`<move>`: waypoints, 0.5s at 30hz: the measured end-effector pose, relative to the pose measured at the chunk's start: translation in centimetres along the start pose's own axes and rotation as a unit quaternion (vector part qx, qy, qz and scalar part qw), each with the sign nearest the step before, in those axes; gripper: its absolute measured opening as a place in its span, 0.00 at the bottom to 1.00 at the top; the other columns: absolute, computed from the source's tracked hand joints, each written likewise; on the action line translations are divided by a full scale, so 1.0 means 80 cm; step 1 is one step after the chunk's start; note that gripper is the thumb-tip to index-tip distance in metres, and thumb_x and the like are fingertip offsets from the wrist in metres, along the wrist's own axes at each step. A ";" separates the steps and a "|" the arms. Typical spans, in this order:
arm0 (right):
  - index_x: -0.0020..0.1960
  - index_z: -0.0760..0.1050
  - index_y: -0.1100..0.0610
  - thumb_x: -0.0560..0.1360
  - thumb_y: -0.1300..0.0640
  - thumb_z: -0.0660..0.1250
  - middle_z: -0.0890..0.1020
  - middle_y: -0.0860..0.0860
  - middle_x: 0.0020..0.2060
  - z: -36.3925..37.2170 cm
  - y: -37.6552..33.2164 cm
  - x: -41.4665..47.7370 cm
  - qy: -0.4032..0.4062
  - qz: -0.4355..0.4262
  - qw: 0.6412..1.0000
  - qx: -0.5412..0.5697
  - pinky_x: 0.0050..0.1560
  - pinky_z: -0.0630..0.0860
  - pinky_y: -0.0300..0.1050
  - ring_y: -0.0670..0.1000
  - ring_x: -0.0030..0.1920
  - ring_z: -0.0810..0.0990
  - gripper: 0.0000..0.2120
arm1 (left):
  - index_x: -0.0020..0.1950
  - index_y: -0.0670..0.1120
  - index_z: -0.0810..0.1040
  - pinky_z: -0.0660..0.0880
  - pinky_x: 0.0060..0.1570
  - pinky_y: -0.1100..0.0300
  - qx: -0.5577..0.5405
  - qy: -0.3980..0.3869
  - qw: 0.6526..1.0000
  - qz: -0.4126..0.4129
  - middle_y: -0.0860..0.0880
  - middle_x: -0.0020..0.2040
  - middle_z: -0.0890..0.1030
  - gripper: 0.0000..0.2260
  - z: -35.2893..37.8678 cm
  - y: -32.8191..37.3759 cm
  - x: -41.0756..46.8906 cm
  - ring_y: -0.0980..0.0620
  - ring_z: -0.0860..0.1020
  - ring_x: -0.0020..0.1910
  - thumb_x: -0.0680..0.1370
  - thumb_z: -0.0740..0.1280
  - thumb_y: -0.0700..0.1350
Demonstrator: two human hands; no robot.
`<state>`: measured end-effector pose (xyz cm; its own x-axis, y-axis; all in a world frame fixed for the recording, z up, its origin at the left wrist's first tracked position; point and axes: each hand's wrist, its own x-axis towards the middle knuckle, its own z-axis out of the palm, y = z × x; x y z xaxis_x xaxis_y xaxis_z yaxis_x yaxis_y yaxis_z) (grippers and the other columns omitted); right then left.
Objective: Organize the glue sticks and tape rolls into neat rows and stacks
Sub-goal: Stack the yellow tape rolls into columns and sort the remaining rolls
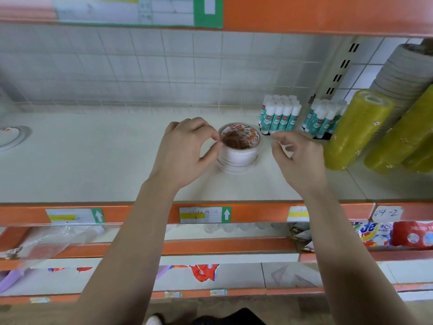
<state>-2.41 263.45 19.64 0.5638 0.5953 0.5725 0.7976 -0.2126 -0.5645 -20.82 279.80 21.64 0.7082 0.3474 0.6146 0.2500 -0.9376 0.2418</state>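
With my left hand (185, 146) curled against the 9 o'clock rim of the tape stack (239, 151) in the middle of the shelf (105, 160) (pinching or only touching, I cannot tell) and my right hand (297, 158) loose and empty just off its 3 o'clock, I should press both sides evenly to square the rolls.

Both bare forearms (131, 231) reach forward side by side, the hands apart. The left hand (185, 146) is arched, its fingers curled, thumb and forefinger tips nearly meeting; whether they pinch anything is unclear. The right hand (296, 156) hangs loosely curled, holding nothing.
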 end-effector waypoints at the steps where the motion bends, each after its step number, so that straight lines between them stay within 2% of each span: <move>1: 0.54 0.82 0.60 0.76 0.62 0.68 0.84 0.53 0.48 0.004 -0.011 0.006 0.010 -0.018 1.000 0.010 0.50 0.77 0.43 0.50 0.46 0.81 0.09 | 0.46 0.49 0.81 0.71 0.47 0.52 0.012 -0.004 1.000 -0.013 0.53 0.44 0.80 0.09 -0.005 -0.007 -0.006 0.50 0.79 0.43 0.76 0.63 0.51; 4: 0.51 0.82 0.61 0.75 0.61 0.67 0.84 0.53 0.47 0.023 -0.047 0.024 0.012 -0.068 0.997 0.039 0.55 0.76 0.42 0.53 0.48 0.81 0.08 | 0.43 0.50 0.80 0.71 0.48 0.52 0.034 -0.011 0.998 -0.059 0.54 0.39 0.78 0.09 -0.023 -0.030 -0.026 0.50 0.78 0.37 0.76 0.61 0.50; 7: 0.50 0.82 0.59 0.74 0.60 0.67 0.84 0.52 0.46 0.053 -0.089 0.035 -0.007 -0.095 0.994 0.049 0.55 0.70 0.31 0.49 0.47 0.80 0.07 | 0.42 0.50 0.79 0.71 0.47 0.52 0.050 -0.006 0.994 -0.102 0.54 0.36 0.77 0.10 -0.047 -0.059 -0.051 0.50 0.76 0.34 0.75 0.59 0.48; 10: 0.50 0.82 0.57 0.74 0.59 0.67 0.83 0.50 0.47 0.091 -0.135 0.038 -0.017 -0.111 0.991 0.072 0.48 0.71 0.36 0.45 0.43 0.78 0.07 | 0.40 0.49 0.79 0.72 0.44 0.52 0.066 0.006 0.988 -0.138 0.54 0.35 0.77 0.11 -0.076 -0.097 -0.079 0.50 0.74 0.31 0.75 0.58 0.48; 12: 0.51 0.82 0.58 0.74 0.61 0.68 0.83 0.50 0.47 0.124 -0.165 0.040 -0.026 -0.138 0.986 0.088 0.49 0.72 0.38 0.46 0.45 0.78 0.07 | 0.40 0.48 0.79 0.72 0.43 0.53 0.081 0.013 0.983 -0.162 0.54 0.34 0.77 0.10 -0.096 -0.127 -0.098 0.50 0.75 0.31 0.75 0.58 0.47; 15: 0.51 0.82 0.57 0.74 0.60 0.67 0.83 0.50 0.47 0.184 -0.210 0.042 -0.058 -0.148 0.981 0.109 0.51 0.78 0.48 0.49 0.48 0.80 0.08 | 0.40 0.48 0.79 0.71 0.43 0.54 0.092 0.009 0.977 -0.190 0.54 0.35 0.77 0.09 -0.128 -0.174 -0.130 0.49 0.77 0.32 0.74 0.59 0.47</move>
<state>-17.08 280.39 22.29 0.2754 0.6932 0.6660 0.8511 0.1463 -0.5042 -38.47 289.44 19.55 0.5301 0.6700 0.5198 0.6086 -0.7274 0.3169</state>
